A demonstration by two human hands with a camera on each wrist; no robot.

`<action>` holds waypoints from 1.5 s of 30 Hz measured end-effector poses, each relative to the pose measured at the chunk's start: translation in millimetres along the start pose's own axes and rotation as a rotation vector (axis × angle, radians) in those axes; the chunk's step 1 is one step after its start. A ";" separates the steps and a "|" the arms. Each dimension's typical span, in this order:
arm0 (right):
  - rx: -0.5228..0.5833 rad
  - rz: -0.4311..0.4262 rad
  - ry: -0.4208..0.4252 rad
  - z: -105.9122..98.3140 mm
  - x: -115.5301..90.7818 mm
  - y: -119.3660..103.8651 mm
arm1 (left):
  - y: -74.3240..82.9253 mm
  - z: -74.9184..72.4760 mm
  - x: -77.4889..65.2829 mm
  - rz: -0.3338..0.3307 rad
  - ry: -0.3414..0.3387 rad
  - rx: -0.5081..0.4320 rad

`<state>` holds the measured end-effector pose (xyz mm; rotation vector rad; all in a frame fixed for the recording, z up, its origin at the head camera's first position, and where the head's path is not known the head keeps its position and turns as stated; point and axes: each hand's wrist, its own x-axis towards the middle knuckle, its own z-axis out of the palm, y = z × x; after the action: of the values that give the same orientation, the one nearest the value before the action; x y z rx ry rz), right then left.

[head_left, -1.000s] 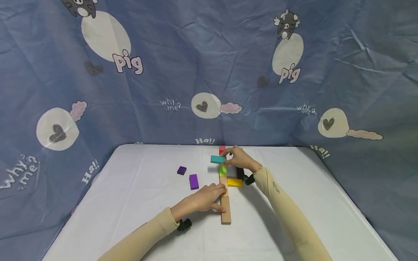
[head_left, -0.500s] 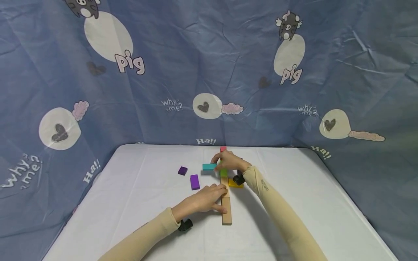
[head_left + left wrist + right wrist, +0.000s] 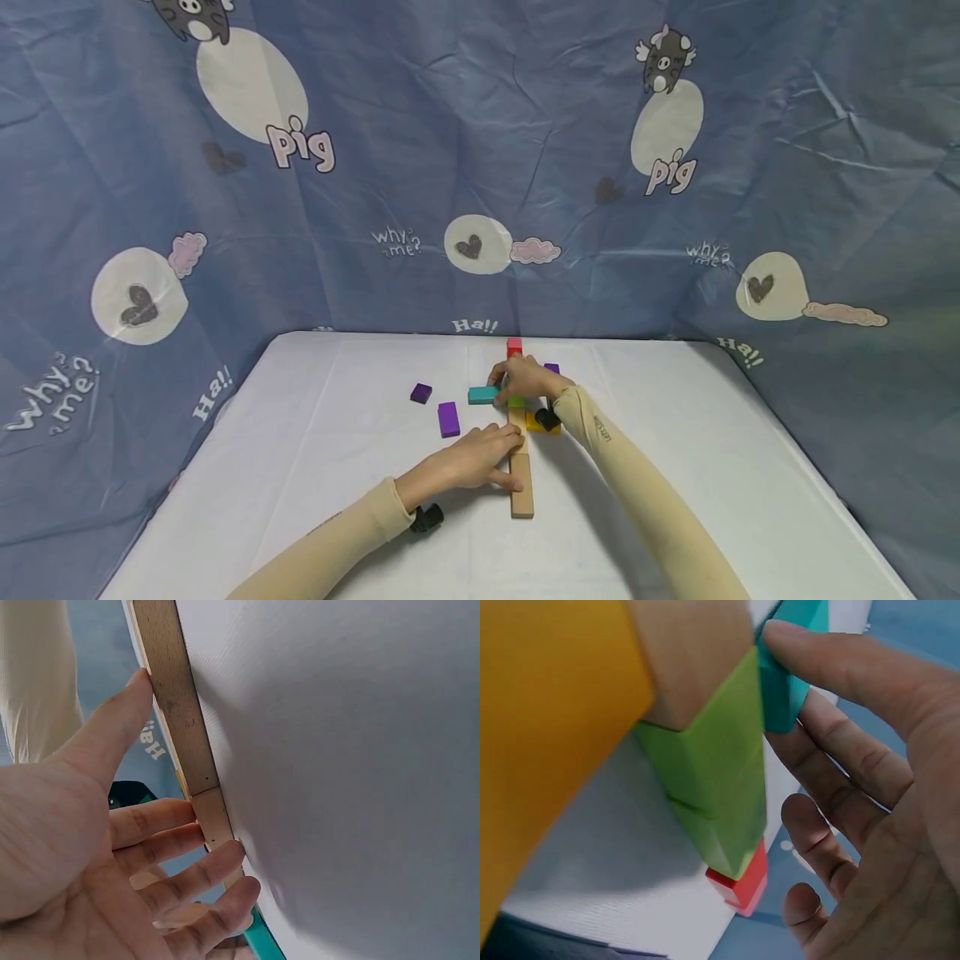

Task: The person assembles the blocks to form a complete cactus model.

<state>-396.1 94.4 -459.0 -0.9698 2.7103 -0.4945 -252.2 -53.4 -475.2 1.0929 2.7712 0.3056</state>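
My right hand pinches a teal block between thumb and fingers, low over the table on the left side of a row of blocks. In the right wrist view the teal block sits right beside the green blocks of that row. My left hand rests along the row's nearer end, thumb and loosely spread fingertips at two plain wooden blocks. The left wrist view shows those fingertips against the side of the wooden block. A red block ends the row at the back.
To the left lie a purple block and a small dark purple block. A yellow block juts out right of the row, partly hidden by the right wrist's camera. Another purple block shows behind that wrist. Patterned blue cloth hangs behind the table.
My right hand has carried the teal block leftward over the row, then down to its left side near table level. The left hand has stayed on the wooden blocks.
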 end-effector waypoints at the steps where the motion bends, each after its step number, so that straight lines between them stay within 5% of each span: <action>1: -0.005 0.007 -0.004 1.0 0.3 0.3 | 0.2 -0.3 -0.2 0.001 0.000 0.000; 9: -0.002 0.016 -0.013 4.8 1.4 1.9 | 0.8 -1.4 -1.7 0.001 -0.004 -0.010; 21: 0.123 -0.080 0.064 1.6 0.3 5.6 | 0.8 -2.1 -3.0 0.020 0.011 0.008; 34: 0.229 -0.071 -0.028 4.2 -6.9 3.1 | 0.7 -1.6 -2.6 0.019 0.003 -0.005; 45: 0.120 -0.103 -0.019 3.5 -1.9 4.7 | 2.3 -3.1 -0.8 -0.001 -0.010 -0.022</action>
<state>-396.2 98.2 -463.8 -1.0794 2.5901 -0.6564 -250.8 -52.7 -471.6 1.0852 2.7529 0.3281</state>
